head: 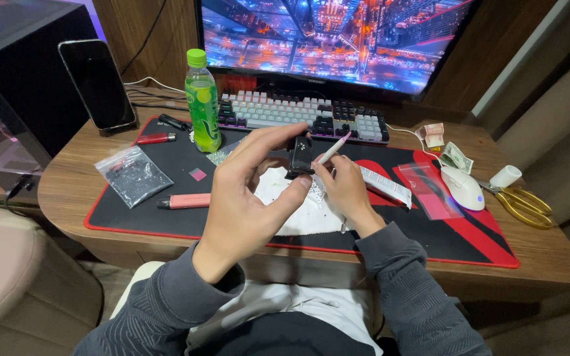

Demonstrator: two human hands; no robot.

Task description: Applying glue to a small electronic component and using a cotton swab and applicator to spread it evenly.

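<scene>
Left hand (249, 191): pinches small black device (299, 155) above white paper (301, 204). Right hand (344, 188): closed on pink-tipped white tool (334, 148) (touching device). Desk mat (140, 217) near edge open; green bottle (202, 102) close behind.

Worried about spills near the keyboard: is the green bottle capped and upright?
Yes. The green bottle stands upright on the desk mat beside the keyboard, its green cap on top.
</scene>
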